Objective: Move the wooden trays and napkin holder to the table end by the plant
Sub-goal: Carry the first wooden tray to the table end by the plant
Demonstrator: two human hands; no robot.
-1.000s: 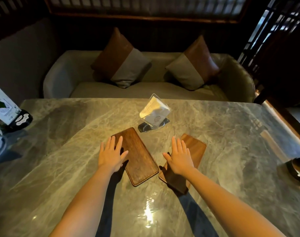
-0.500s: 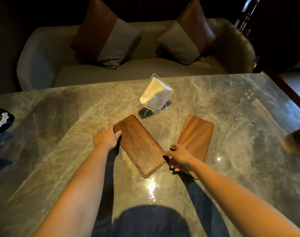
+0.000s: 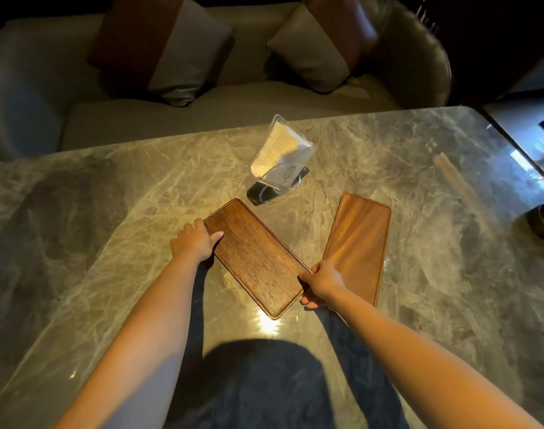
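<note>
Head view: left hand (image 3: 193, 244) fingers grip darker tray (image 3: 258, 258); right hand (image 3: 321, 284) fingers grip lighter tray (image 3: 359, 243). Napkin holder (image 3: 280, 162) stands beyond on desk (image 3: 109, 212).

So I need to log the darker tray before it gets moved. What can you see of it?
The darker tray is a long, shallow rectangle of dark brown wood with visible grain, rounded corners and a low raised rim. It is empty and lies diagonally on the marble table, far end up-left, near end down-right. The left hand grips its far left corner, thumb on the inside surface. The right hand holds its near right edge. It lies close beside the lighter tray; whether they touch is hidden.
</note>
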